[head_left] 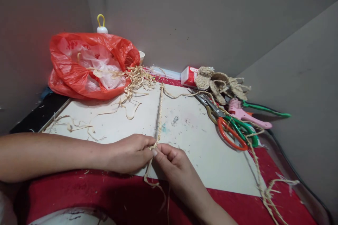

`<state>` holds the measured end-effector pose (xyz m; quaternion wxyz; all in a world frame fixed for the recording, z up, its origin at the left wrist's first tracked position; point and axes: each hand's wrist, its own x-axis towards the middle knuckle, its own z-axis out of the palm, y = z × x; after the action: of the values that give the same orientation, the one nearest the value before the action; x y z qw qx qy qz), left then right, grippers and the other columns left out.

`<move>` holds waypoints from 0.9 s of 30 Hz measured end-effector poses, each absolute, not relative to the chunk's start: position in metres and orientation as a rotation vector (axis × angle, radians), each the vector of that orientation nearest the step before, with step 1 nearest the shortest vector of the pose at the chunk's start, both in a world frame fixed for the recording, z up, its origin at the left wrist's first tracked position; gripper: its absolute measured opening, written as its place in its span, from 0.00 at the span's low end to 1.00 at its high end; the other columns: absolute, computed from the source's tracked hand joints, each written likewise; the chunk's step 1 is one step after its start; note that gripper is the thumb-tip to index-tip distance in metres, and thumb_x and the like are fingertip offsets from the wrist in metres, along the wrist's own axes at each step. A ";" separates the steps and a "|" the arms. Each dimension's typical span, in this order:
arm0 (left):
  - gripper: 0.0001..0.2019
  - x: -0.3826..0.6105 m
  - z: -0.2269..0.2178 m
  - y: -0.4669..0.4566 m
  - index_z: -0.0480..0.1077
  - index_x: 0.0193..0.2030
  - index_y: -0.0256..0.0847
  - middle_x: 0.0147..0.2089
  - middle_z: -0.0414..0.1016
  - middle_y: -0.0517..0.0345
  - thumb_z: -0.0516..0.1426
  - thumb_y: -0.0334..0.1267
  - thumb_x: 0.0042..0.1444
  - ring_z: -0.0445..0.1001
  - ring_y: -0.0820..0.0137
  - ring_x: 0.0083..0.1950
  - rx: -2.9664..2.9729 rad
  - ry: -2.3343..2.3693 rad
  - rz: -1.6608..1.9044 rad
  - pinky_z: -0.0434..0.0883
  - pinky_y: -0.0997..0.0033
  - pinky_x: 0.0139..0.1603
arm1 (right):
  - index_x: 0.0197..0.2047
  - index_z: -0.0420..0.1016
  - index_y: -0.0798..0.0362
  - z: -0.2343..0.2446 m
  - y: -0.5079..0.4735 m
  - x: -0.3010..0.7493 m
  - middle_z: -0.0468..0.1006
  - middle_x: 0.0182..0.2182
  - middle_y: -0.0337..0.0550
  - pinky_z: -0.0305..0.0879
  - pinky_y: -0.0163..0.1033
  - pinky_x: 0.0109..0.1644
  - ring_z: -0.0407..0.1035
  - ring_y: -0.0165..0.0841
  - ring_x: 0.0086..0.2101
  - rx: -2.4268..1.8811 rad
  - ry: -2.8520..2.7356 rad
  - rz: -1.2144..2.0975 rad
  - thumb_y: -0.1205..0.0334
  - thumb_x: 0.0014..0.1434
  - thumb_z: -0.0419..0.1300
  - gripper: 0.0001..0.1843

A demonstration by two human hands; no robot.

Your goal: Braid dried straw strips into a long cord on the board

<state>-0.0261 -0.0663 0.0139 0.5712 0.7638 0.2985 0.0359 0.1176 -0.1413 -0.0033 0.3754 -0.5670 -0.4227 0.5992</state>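
A thin braid of pale straw (159, 112) runs straight across a white board (190, 133) from the far edge toward me. My left hand (129, 153) is closed, pinching the near end of the braid from the left. My right hand (173, 163) pinches the same spot from the right with thumb and fingertips. Loose straw ends (151, 179) hang down from between both hands onto the red cloth (126, 197).
A red plastic bag (89, 63) with loose straw (137, 79) sits at the back left. At the right lie scissors with orange and green handles (232, 130), a pink tool (246, 114), small woven straw pieces (219, 84) and a red-white box (188, 75). Grey walls enclose the table.
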 end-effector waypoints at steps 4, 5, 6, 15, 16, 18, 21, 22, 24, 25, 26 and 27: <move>0.10 -0.026 0.014 -0.065 0.63 0.30 0.38 0.29 0.65 0.62 0.44 0.37 0.56 0.63 0.74 0.32 1.860 0.725 0.035 0.59 0.76 0.32 | 0.30 0.67 0.55 -0.002 -0.142 0.119 0.65 0.23 0.37 0.53 0.32 0.25 0.56 0.27 0.24 -1.438 -1.145 1.542 0.51 0.61 0.52 0.16; 0.10 -0.026 0.014 -0.065 0.63 0.29 0.39 0.29 0.65 0.63 0.44 0.37 0.56 0.63 0.74 0.31 1.883 0.733 0.036 0.59 0.76 0.31 | 0.30 0.67 0.55 -0.001 -0.143 0.120 0.64 0.23 0.36 0.52 0.31 0.25 0.54 0.27 0.24 -1.451 -1.160 1.538 0.51 0.61 0.52 0.16; 0.10 -0.026 0.014 -0.065 0.63 0.28 0.39 0.28 0.64 0.63 0.45 0.37 0.56 0.62 0.74 0.30 1.904 0.741 0.043 0.58 0.76 0.30 | 0.29 0.66 0.55 -0.001 -0.143 0.121 0.61 0.22 0.35 0.50 0.31 0.25 0.53 0.26 0.23 -1.467 -1.178 1.527 0.51 0.62 0.52 0.16; 0.04 -0.030 0.019 -0.059 0.60 0.28 0.40 0.21 0.58 0.68 0.50 0.35 0.53 0.56 0.78 0.24 2.027 0.710 0.133 0.54 0.78 0.25 | 0.28 0.65 0.54 0.003 -0.142 0.129 0.54 0.20 0.32 0.46 0.32 0.23 0.47 0.25 0.22 -1.531 -1.274 1.526 0.49 0.62 0.52 0.18; 0.05 -0.030 0.019 -0.057 0.61 0.28 0.39 0.22 0.59 0.68 0.50 0.34 0.53 0.57 0.78 0.24 2.029 0.675 0.130 0.55 0.78 0.26 | 0.29 0.66 0.55 0.003 -0.142 0.130 0.54 0.20 0.32 0.46 0.32 0.23 0.48 0.25 0.22 -1.526 -1.271 1.542 0.49 0.62 0.52 0.18; 0.06 -0.031 0.019 -0.053 0.62 0.27 0.39 0.23 0.62 0.67 0.49 0.32 0.54 0.60 0.78 0.25 2.001 0.598 0.120 0.57 0.79 0.28 | 0.31 0.67 0.55 0.003 -0.142 0.131 0.54 0.19 0.31 0.46 0.31 0.22 0.47 0.25 0.21 -1.529 -1.266 1.567 0.48 0.62 0.52 0.18; 0.08 -0.031 0.017 -0.046 0.65 0.29 0.37 0.25 0.67 0.64 0.49 0.33 0.56 0.63 0.77 0.27 1.852 0.497 0.096 0.61 0.79 0.31 | 0.31 0.67 0.54 0.003 -0.143 0.132 0.54 0.18 0.30 0.46 0.30 0.21 0.48 0.24 0.19 -1.547 -1.269 1.586 0.48 0.62 0.51 0.18; 0.08 -0.031 0.016 -0.044 0.66 0.29 0.37 0.26 0.68 0.63 0.49 0.34 0.57 0.64 0.77 0.28 1.774 0.470 0.088 0.62 0.79 0.33 | 0.31 0.67 0.54 0.003 -0.143 0.132 0.54 0.18 0.30 0.47 0.30 0.21 0.48 0.24 0.19 -1.549 -1.271 1.591 0.47 0.61 0.51 0.18; 0.08 -0.029 0.013 -0.041 0.66 0.28 0.37 0.27 0.70 0.62 0.49 0.33 0.56 0.66 0.76 0.30 1.609 0.430 0.061 0.64 0.78 0.36 | 0.31 0.66 0.54 0.001 -0.143 0.132 0.55 0.19 0.31 0.50 0.30 0.21 0.50 0.25 0.19 -1.543 -1.272 1.603 0.47 0.62 0.51 0.18; 0.07 -0.029 0.011 -0.039 0.66 0.28 0.37 0.28 0.71 0.61 0.50 0.33 0.55 0.67 0.76 0.31 1.549 0.423 0.046 0.65 0.77 0.37 | 0.31 0.66 0.54 0.000 -0.143 0.132 0.55 0.19 0.31 0.50 0.30 0.22 0.51 0.25 0.20 -1.542 -1.279 1.605 0.47 0.62 0.51 0.18; 0.07 -0.028 0.009 -0.038 0.66 0.27 0.37 0.28 0.71 0.61 0.50 0.32 0.54 0.67 0.76 0.32 1.518 0.430 0.032 0.65 0.77 0.38 | 0.30 0.66 0.54 -0.001 -0.143 0.132 0.55 0.19 0.31 0.51 0.30 0.22 0.51 0.25 0.20 -1.542 -1.293 1.599 0.47 0.62 0.51 0.18; 0.07 -0.027 0.007 -0.038 0.65 0.27 0.37 0.28 0.70 0.62 0.50 0.32 0.54 0.67 0.76 0.32 1.516 0.451 0.024 0.64 0.77 0.38 | 0.30 0.65 0.54 -0.003 -0.143 0.131 0.55 0.19 0.31 0.50 0.30 0.22 0.51 0.25 0.20 -1.547 -1.311 1.587 0.48 0.62 0.50 0.18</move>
<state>-0.0274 -0.0380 0.0074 0.7033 0.6814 0.2025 0.0107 0.1314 -0.1434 -0.0027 0.2796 -0.5770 -0.4887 0.5916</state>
